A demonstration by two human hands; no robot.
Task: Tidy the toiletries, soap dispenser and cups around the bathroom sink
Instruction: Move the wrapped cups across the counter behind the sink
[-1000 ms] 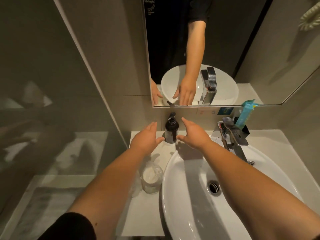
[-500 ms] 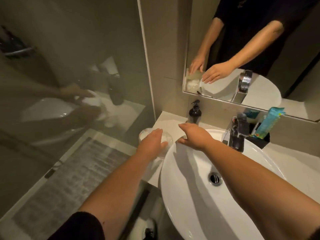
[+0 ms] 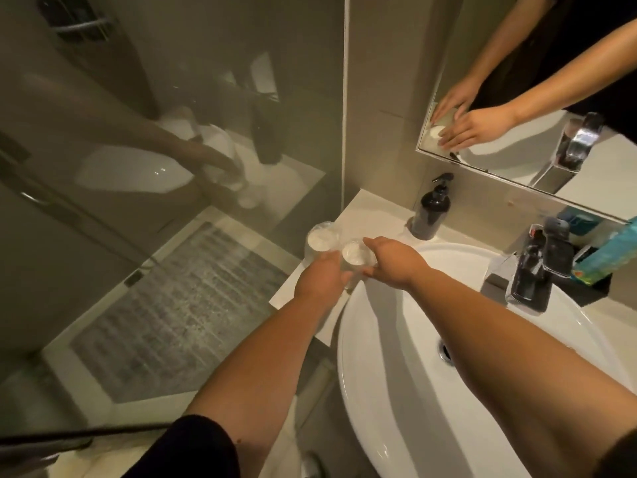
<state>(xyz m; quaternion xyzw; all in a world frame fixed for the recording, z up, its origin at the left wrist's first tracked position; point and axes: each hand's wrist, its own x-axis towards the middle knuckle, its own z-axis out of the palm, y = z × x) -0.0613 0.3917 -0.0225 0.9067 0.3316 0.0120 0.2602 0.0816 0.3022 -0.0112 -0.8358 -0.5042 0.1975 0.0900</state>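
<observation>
Two clear cups with white wrapping inside stand side by side at the left end of the white counter [image 3: 377, 215]. My left hand [image 3: 320, 278] wraps the base of the left cup [image 3: 319, 237]. My right hand [image 3: 396, 262] closes finger and thumb around the right cup [image 3: 355, 255], which sits against the sink [image 3: 389, 401] rim. A dark pump soap dispenser [image 3: 431, 215] stands upright at the back of the counter, just beyond my right hand. Both cups' lower parts are hidden by my hands.
A chrome faucet [image 3: 537, 267] rises behind the basin. To its right, a black tray [image 3: 594, 286] holds a teal toiletry pack [image 3: 613, 255]. The mirror [image 3: 517, 157] hangs above. A glass shower screen [image 3: 172, 150] borders the counter's left edge, with a grey mat [image 3: 172, 305] below.
Both hands left the soap dispenser and came down to the cups. One cup stack under my left hand now shows as two separate cups. The view swung left.
</observation>
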